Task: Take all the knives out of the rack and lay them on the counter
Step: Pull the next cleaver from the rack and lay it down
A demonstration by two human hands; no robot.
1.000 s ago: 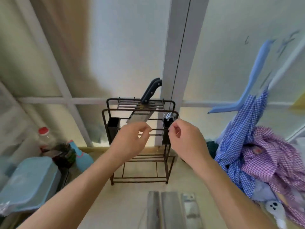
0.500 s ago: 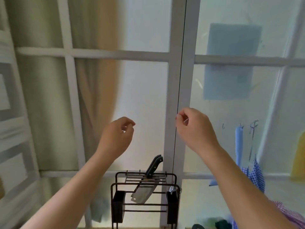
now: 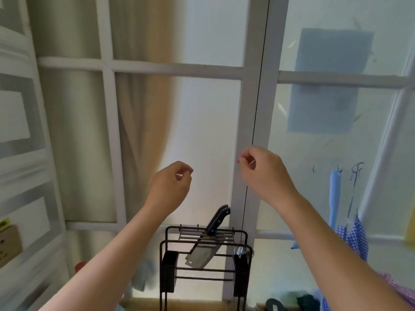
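Observation:
A dark wire rack (image 3: 204, 271) stands at the bottom centre in front of the window. One cleaver (image 3: 202, 254) with a black handle sticks slanted through its top slots, blade hanging inside. A second handle (image 3: 240, 252) pokes out of the rack's right holder. My left hand (image 3: 170, 187) is raised well above the rack, fingers curled loosely, holding nothing. My right hand (image 3: 262, 171) is higher still, in front of the window frame, fingers pinched together and empty. The counter is below the view.
A white-framed frosted window (image 3: 251, 108) fills the view, with a beige curtain (image 3: 139, 122) behind it. Blue and purple checked cloths (image 3: 354, 239) hang at the right. White shelving (image 3: 20, 153) runs down the left edge.
The view has tilted up from the counter to the window. Both hands rose from beside the rack's top to well above it, and stay empty.

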